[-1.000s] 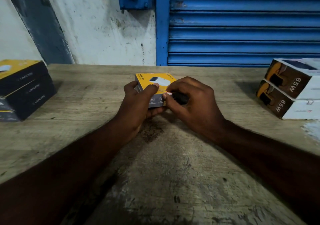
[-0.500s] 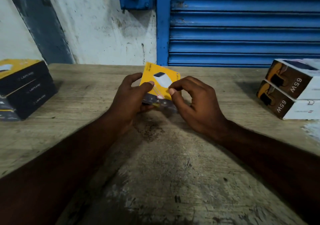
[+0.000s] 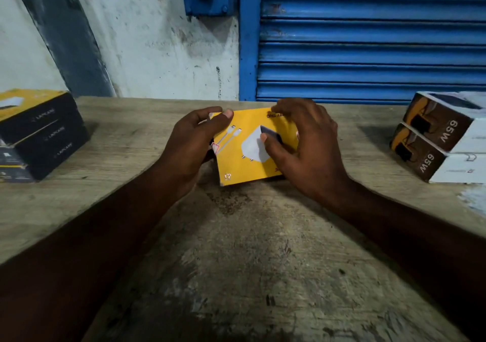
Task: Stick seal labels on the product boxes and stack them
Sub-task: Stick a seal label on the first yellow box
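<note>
A yellow product box (image 3: 244, 162) with a white charger picture is tipped up so its yellow face points at me, above the middle of the wooden table (image 3: 236, 249). My left hand (image 3: 194, 141) grips its left edge, thumb at the top corner. My right hand (image 3: 305, 144) holds the right side, fingers over the top edge and thumb on the charger picture. A small red and white seal label (image 3: 215, 147) shows on the box's left edge by my left hand.
A stack of black and yellow boxes (image 3: 39, 134) sits at the table's left end. Two brown and white boxes marked 65W (image 3: 444, 139) are stacked at the right end. A whitewashed wall and a blue roller shutter (image 3: 368, 39) stand behind the table.
The box has been turned up from lying flat until its yellow face points at me. My right hand has shifted from the near edge to the box's right side and top.
</note>
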`<state>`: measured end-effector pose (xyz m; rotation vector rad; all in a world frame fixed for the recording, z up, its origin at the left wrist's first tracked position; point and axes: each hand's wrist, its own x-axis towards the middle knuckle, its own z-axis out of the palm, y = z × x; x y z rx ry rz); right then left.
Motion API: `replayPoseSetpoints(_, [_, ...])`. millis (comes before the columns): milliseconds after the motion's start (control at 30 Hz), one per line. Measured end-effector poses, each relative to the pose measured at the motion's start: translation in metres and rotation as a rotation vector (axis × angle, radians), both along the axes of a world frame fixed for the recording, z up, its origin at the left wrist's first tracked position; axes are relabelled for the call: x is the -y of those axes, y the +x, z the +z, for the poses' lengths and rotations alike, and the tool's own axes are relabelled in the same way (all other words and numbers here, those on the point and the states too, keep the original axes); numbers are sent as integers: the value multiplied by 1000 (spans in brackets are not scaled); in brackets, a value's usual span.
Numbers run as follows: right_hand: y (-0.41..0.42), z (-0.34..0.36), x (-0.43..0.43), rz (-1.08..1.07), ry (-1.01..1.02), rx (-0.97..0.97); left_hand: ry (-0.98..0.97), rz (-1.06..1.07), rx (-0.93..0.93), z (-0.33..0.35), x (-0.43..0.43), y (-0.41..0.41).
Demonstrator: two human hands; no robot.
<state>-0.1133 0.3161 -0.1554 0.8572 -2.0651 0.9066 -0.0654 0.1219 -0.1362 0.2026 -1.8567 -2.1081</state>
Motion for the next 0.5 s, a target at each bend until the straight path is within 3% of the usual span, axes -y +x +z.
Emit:
replayPoseSetpoints(267, [0, 16, -7, -123, 153, -41, -49, -85, -100, 5, -1, 3])
replayPoseSetpoints(500, [-5, 18, -13, 49, 97, 118, -88, -162, -137, 3, -2, 4])
